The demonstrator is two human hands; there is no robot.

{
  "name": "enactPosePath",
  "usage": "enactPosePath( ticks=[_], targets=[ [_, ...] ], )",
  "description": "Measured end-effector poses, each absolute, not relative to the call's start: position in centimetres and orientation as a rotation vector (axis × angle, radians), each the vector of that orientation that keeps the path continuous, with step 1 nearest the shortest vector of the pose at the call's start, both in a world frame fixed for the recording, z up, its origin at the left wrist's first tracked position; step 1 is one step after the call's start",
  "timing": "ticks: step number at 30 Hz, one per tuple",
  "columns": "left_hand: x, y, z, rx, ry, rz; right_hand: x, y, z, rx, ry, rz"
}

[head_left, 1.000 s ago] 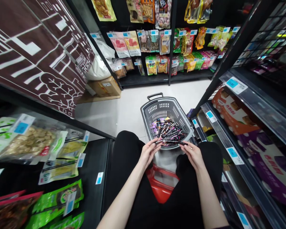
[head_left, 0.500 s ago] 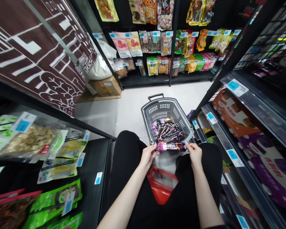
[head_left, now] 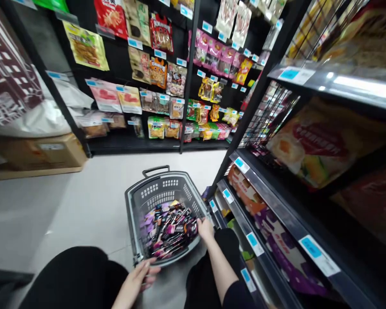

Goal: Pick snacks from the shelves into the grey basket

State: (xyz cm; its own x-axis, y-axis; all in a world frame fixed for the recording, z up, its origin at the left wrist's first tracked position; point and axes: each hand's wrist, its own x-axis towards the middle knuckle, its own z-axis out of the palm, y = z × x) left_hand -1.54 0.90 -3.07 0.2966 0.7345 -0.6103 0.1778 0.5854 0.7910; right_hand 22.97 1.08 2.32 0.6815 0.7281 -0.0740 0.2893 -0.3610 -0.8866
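Observation:
A grey plastic shopping basket (head_left: 132, 223) stands on the floor between my knees, holding several small purple-and-black snack packets (head_left: 170, 229). My right hand (head_left: 206, 230) is at the basket's right side, its fingers closed on the end of a dark snack packet (head_left: 191, 227) above the others. Much of that packet blends with the pile. My left hand (head_left: 138, 278) is just outside the near left corner of the rim, fingers stretched out and holding nothing. Whether its fingertips touch the rim I cannot tell.
Hanging snack bags (head_left: 130, 101) fill a black rack beyond the basket. Close on my right, a shelf unit (head_left: 241, 189) carries orange and purple boxes (head_left: 276, 244). A cardboard box (head_left: 51, 150) with white sacking above it stands on the left, on the pale tiled floor (head_left: 93, 201).
The view has swung right and up. My left hand has let go of the packet and opened; my right hand has carried it over the basket's right side.

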Motion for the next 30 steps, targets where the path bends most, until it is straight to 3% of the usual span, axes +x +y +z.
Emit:
enactPosePath(
  ticks=[5,9,12,23,30],
  targets=[
    [-1.2,0.6,-3.5,1.153,1.246,0.385,29.3,-0.9,12.5,-1.913,-1.090,0.297],
    [-1.1,0.2,-3.5,1.464,1.205,0.303,39.0,-2.4,23.3,-2.069,-1.089,-0.480],
    [-0.8,0.0,-3.3,1.623,1.212,0.283,46.3,-2.6,27.9,-2.450,-1.011,-0.641],
    [-0.9,-0.8,-3.1,1.773,1.154,0.257,51.5,-3.9,26.9,-2.584,-0.963,-0.444],
    [-1.2,-0.9,-2.5,1.764,1.144,0.299,50.2,-4.9,29.6,-2.211,-0.839,-0.474]
  ],
)
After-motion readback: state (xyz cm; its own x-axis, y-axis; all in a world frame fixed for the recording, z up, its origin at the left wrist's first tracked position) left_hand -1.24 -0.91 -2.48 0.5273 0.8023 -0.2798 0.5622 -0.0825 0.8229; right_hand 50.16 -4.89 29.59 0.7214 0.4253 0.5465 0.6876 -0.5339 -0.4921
